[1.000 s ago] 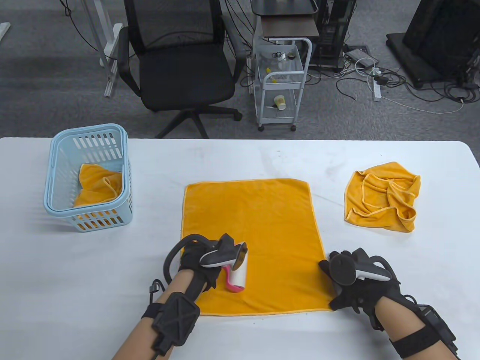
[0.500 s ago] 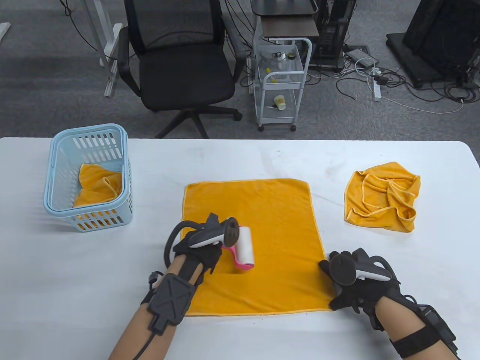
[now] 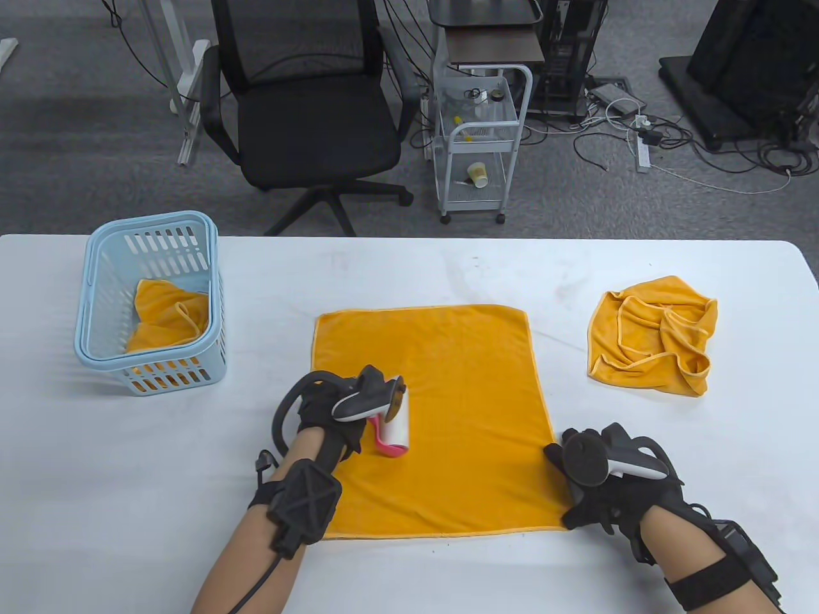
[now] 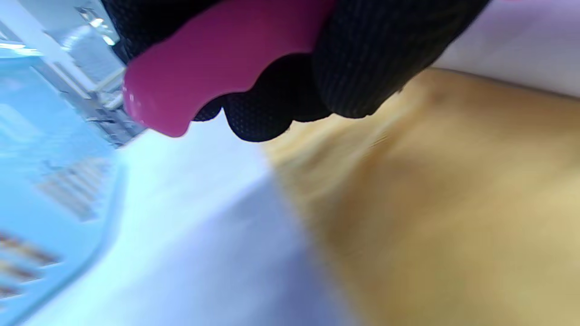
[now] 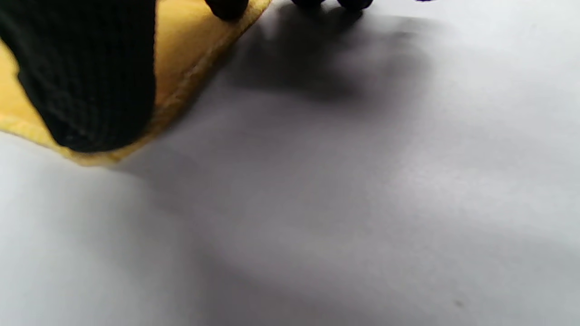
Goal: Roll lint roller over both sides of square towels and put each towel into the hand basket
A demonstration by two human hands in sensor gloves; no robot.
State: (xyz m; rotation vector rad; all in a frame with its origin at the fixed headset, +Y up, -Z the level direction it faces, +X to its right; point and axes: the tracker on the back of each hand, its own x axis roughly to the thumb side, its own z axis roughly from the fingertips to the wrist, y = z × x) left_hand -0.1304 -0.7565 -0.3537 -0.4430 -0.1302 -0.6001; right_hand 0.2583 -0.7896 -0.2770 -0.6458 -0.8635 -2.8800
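In the table view a square orange towel (image 3: pixel 430 416) lies spread flat in the middle of the white table (image 3: pixel 448 268). The left hand (image 3: pixel 333 416) grips the pink handle of a lint roller (image 3: pixel 393 432), fingers curled round it, and the white roll rests on the towel near its left edge. The right hand (image 3: pixel 608 486) rests on the towel's near right corner, its fingers lying down on the cloth and the table and gripping nothing. A crumpled orange towel (image 3: pixel 656 336) sits well apart on the right of the table. A light blue hand basket (image 3: pixel 105 358) stands at the left with another orange towel (image 3: pixel 167 316) bunched inside it. Beyond the table are a black office chair (image 3: pixel 307 109) and a small white cart (image 3: pixel 478 147). In the left wrist view, black gloved fingers (image 4: pixel 362 59) wrap the pink handle (image 4: pixel 213 59) above the blurred orange towel (image 4: pixel 430 203), with the table (image 4: pixel 195 244) and the blue basket (image 4: pixel 41 181) on the left. In the right wrist view, a gloved finger (image 5: pixel 90 77) presses the hemmed corner of the towel (image 5: pixel 190 40) against the table (image 5: pixel 340 203), and other fingertips (image 5: pixel 353 3) touch the bare surface beside it.
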